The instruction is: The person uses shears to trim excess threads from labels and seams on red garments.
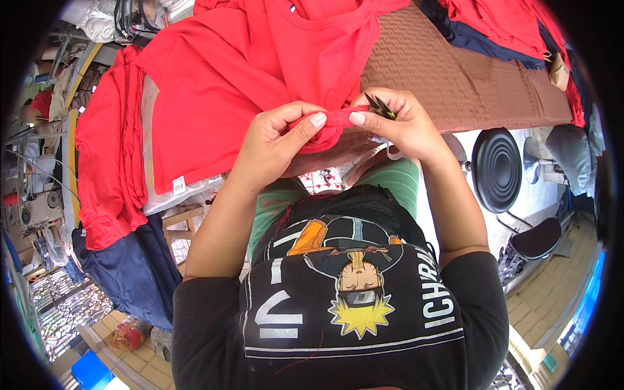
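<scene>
A red garment [214, 84] with a neckline at the far end is spread over the table, its near edge drawn up toward me. My left hand [276, 136] pinches a folded, seamed part of it between thumb and fingers. Close by on the right, my right hand [403, 123] grips the same strip, thumb on top, so a short stretch of red cloth is held between both hands. Dark pointed thread snips [381, 107] are tucked in my right hand, blades jutting up past the fingers. A small white tag [179, 185] shows at the garment's lower left.
The table has a brown patterned cover [448, 84]. More red garments [110, 149] and dark blue cloth [133, 266] hang at the left; another red and navy pile [500, 26] lies far right. A round black stool seat [496, 170] stands at the right.
</scene>
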A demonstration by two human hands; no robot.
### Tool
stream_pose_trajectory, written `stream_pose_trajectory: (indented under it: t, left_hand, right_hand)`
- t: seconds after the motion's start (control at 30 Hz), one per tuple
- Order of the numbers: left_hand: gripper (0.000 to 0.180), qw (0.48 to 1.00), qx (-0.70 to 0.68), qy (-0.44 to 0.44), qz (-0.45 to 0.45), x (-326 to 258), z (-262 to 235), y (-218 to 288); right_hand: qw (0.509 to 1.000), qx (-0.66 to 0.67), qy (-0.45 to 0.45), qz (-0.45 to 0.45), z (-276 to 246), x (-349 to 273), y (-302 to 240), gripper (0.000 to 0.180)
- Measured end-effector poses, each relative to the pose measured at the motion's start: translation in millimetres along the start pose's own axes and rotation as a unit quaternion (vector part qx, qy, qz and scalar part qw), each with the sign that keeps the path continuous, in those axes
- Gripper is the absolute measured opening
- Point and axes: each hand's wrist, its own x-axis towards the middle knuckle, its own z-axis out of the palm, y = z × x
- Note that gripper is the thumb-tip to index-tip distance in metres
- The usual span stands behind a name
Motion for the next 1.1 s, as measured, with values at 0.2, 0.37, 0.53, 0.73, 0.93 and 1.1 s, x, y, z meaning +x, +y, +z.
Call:
stream_pose_trajectory:
  t: [0.2, 0.37, 0.53, 0.73, 0.93, 1.1]
  left_hand:
    - [0.015, 0.927, 0.309, -0.125, 0.174, 5.4, -3.9, -5.7]
    - [0.028, 0.898, 0.37, -0.061, 0.231, 43.5, 1.7, 18.4]
    - [0.038, 0.852, 0.467, 0.12, 0.203, 147.4, 22.5, -7.2]
    - [0.043, 0.988, 0.059, -0.063, 0.129, 130.3, 2.1, 17.4]
    - [0.038, 0.985, 0.062, -0.063, 0.145, 101.1, -7.7, 47.7]
    - [0.031, 0.991, 0.06, -0.033, 0.111, 78.1, 10.0, 43.9]
  right_hand:
    - [0.98, -0.148, -0.13, -0.034, -14.9, -13.1, 5.0, 0.027]
    - [0.974, -0.185, -0.075, 0.107, -44.1, -19.5, -15.8, 0.035]
    - [0.987, -0.129, 0.019, 0.098, -66.0, 4.8, 4.1, 0.028]
    - [0.985, 0.053, 0.158, 0.044, -60.4, 15.6, 9.6, 0.038]
    - [0.97, 0.207, 0.122, -0.036, -41.7, 24.1, -2.4, 0.044]
    - [0.948, 0.243, 0.181, -0.095, -27.3, 23.0, -13.9, 0.008]
